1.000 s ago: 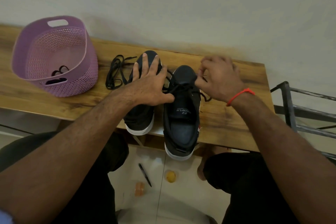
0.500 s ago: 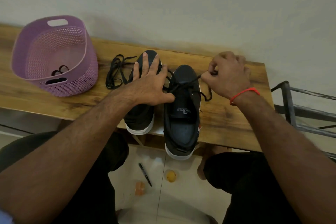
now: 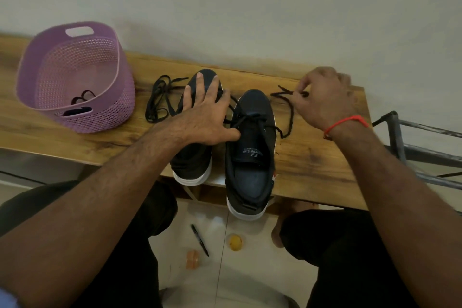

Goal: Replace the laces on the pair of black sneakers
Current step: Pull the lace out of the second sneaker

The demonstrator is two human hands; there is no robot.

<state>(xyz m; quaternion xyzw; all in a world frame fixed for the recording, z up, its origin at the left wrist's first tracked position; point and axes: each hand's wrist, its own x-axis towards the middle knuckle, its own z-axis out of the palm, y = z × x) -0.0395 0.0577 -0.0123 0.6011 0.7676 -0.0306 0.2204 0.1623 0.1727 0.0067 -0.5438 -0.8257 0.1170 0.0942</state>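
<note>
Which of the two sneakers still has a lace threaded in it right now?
The right-hand sneaker, nearer the right hand, which pinches its lace. The other sneaker, under the left hand, shows no lace.

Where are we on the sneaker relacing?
Done: the left sneaker looks unlaced; a loose lace lies beside it. In hand: the left hand steadies the sneakers while the right hand pinches a lace end out of the right sneaker. Left: finish unlacing, fit new laces.
</note>
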